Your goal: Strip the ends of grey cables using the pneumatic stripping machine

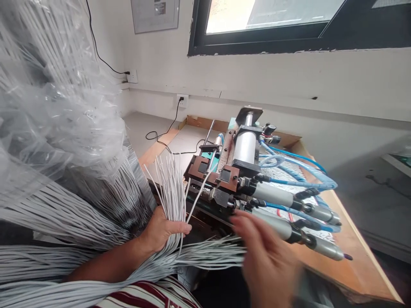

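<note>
My left hand [163, 231] is wrapped round an upright bundle of thin grey-white wires [171, 184], with the thumb lying across them. One single wire [201, 192] leans away from the bunch towards the pneumatic wire-stripping machine [227, 175], its tip close to the brown blocks. More wires [212, 254] fan out to the right below the hand. My right hand [265, 252], smeared by motion, is in front of the machine's lower cylinder, above the ends of those wires. Whether its fingers hold anything cannot be made out.
Long wire bundles partly wrapped in clear plastic [64, 107] fill the left side. Blue air hoses [298, 182] and grey cylinders [272, 194] stick out to the right over the wooden bench [359, 252]. A black power cord [160, 137] runs to a wall socket [183, 100].
</note>
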Motion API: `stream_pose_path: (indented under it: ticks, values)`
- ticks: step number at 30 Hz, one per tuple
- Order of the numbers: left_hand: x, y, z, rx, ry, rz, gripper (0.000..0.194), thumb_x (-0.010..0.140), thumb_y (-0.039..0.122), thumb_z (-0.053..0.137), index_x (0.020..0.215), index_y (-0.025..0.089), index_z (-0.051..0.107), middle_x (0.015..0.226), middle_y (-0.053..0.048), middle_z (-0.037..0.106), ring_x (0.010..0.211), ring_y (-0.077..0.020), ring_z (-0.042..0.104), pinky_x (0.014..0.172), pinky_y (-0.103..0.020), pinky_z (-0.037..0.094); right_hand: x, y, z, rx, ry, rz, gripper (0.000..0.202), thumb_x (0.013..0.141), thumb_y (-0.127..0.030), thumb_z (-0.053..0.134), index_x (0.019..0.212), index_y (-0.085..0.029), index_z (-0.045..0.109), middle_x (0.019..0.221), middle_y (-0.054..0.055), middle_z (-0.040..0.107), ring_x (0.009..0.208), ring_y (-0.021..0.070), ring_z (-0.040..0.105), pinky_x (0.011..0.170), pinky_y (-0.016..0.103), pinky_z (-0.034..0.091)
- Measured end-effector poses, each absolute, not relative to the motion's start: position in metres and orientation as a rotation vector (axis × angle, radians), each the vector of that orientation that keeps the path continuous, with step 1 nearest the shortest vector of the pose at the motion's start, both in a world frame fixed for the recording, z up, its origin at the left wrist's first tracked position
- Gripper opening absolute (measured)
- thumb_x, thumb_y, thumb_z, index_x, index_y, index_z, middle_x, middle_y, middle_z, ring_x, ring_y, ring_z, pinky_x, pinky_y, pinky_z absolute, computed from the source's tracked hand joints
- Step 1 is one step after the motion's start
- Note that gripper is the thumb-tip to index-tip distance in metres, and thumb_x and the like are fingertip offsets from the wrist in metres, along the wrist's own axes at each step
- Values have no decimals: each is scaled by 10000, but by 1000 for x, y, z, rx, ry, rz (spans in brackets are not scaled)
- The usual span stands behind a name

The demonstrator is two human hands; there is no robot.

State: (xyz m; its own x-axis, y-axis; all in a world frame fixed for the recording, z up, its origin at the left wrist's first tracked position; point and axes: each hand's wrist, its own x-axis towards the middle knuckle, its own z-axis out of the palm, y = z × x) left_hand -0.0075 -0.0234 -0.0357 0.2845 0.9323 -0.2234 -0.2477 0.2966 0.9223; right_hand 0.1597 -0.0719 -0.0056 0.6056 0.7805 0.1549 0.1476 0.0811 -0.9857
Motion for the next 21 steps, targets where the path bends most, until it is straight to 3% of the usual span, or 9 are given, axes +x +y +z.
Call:
stream_pose_path:
  ticks: [4, 13, 21]
  values:
    - [-6, -29, -35, 930, 948, 939, 231, 500, 86, 739, 683, 131, 607, 562, 36, 579, 493, -106, 512, 486, -228, 421, 129, -37, -31, -1282, -845, 1083, 363, 640, -428, 678, 871, -147, 691, 624, 29, 635, 533, 142, 489, 536, 279, 394]
    - [-6, -23, -38, 829, 974, 1014, 192, 580, 171, 720, 723, 120, 602, 556, 2, 611, 519, -133, 570, 553, -262, 447, 132, -56, -60, -1170, -680, 1251, 335, 681, -411, 671, 896, -156, 698, 594, -10, 539, 486, 86, 369, 455, 218, 277]
    - [-3, -24, -33, 750, 991, 1006, 225, 546, 168, 735, 711, 118, 591, 559, 10, 600, 492, -130, 580, 536, -266, 469, 131, -54, -59, -1151, -591, 1325, 340, 624, -414, 713, 832, -145, 712, 561, -8, 523, 492, 98, 397, 456, 217, 296]
